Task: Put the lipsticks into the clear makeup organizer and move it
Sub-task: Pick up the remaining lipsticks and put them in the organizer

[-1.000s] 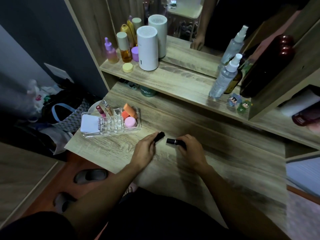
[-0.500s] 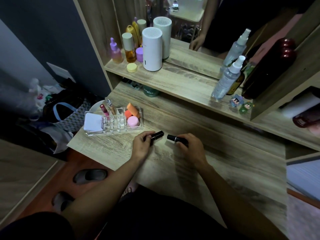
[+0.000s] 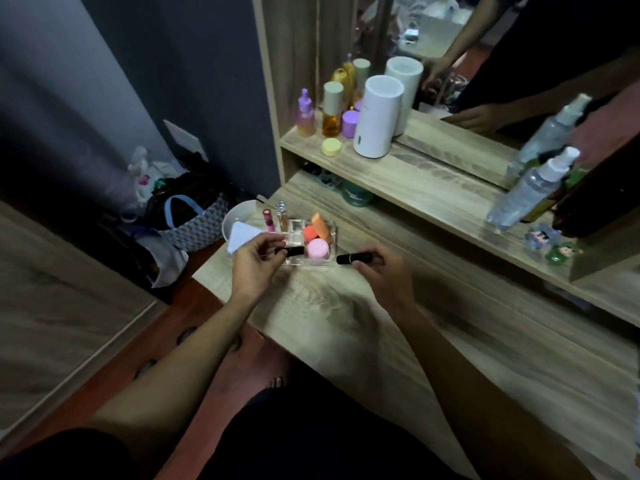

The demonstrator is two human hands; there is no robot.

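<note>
Lipsticks, two of them, both black tubes, and each hand has one. The left hand (image 3: 258, 263) pinches its lipstick (image 3: 293, 251) between thumb and fingertips, lying crosswise right over the front edge of the clear makeup organizer (image 3: 331, 233). The right hand (image 3: 381, 275) curls around the second lipstick (image 3: 355, 258), which pokes out toward 9 o'clock, just beside the organizer's right corner.

So the loading step is in hand, by my read, and nothing black is seated in a slot yet. The next move calls for tipping the left tube upright and dropping it into a free cell (the small cells in the middle look empty, though the glare makes that hard to swear to), then the same for the right one. Only after that does the carrying come.

The organizer itself sits at 12 o'clock from the left hand, near the left end of the wooden desk (image 3: 467, 341). It is see-through and shallow, already carrying a pink tube (image 3: 268, 219) and a small glass vial (image 3: 282, 216) standing at its back left, orange sponges (image 3: 317, 227) and a pink puff (image 3: 318, 250) at its right.
</note>
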